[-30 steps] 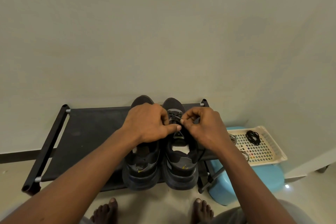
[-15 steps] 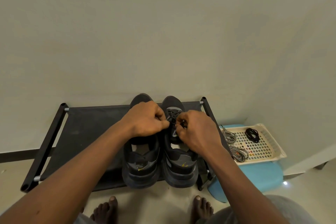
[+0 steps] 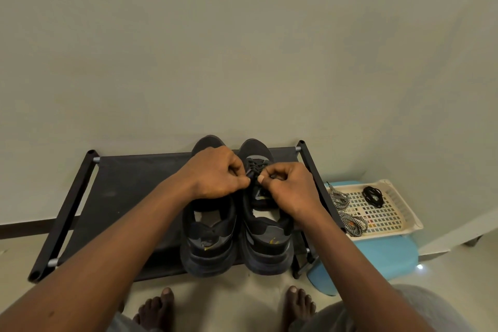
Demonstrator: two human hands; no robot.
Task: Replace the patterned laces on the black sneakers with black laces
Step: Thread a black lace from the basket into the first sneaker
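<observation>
Two black sneakers stand side by side on a black shoe rack (image 3: 129,186), heels toward me. The left sneaker (image 3: 208,245) is partly under my left forearm. The right sneaker (image 3: 265,242) has a black lace (image 3: 256,166) threaded across its front. My left hand (image 3: 215,176) and my right hand (image 3: 289,191) meet over that lace, each pinching a strand of it with curled fingers. Two patterned black-and-white laces (image 3: 350,219) lie in a cream basket, and a coiled black lace (image 3: 373,196) lies there too.
The cream perforated basket (image 3: 396,213) sits on a blue stool (image 3: 377,253) right of the rack. A plain wall rises behind the rack. My bare feet (image 3: 159,307) stand on the floor in front.
My hands have shifted slightly over the right sneaker's lacing, the right hand moving a little toward me and to the right. The view has drifted a bit.
</observation>
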